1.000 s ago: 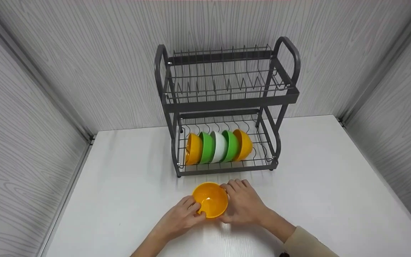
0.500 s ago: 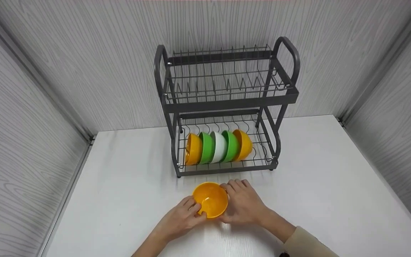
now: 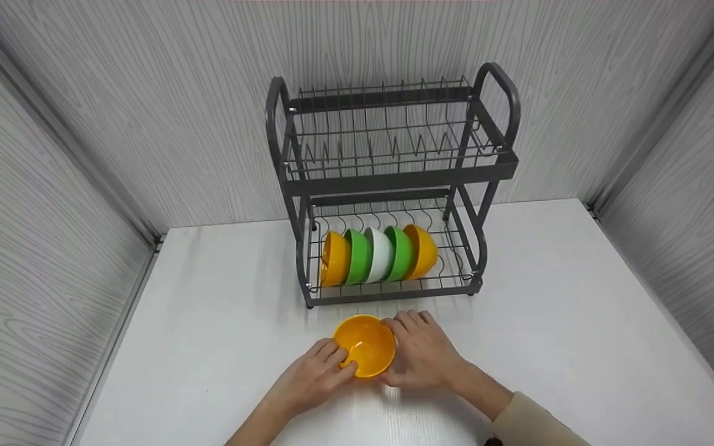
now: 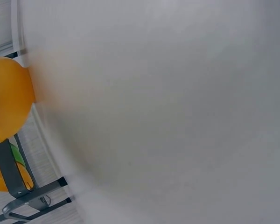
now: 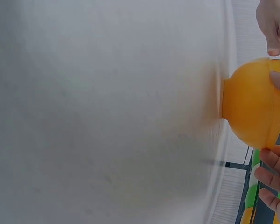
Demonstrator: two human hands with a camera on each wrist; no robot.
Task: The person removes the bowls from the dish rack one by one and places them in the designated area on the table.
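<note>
An orange bowl [image 3: 366, 347] is upright on the white table, its opening facing up, in front of the dish rack. At the bowl's left rim, my left hand [image 3: 313, 378] grips with curled fingers, some fingertips over the edge. My right hand [image 3: 425, 353] holds the opposite side, fingers at the far right rim and thumb toward the near side. The right wrist view shows the bowl [image 5: 252, 102] side-on with its foot at the tabletop, the right thumb and fingers on its rim. Only part of the bowl [image 4: 11, 98] shows in the left wrist view.
Behind the bowl stands a dark two-tier dish rack [image 3: 394, 179]. Its lower tier holds a row of tilted bowls: an orange bowl [image 3: 336, 260] at left, green bowls, a white bowl [image 3: 379, 255] and another orange bowl [image 3: 422, 253] at right. Wood-grain panels [image 3: 177, 111] enclose the table.
</note>
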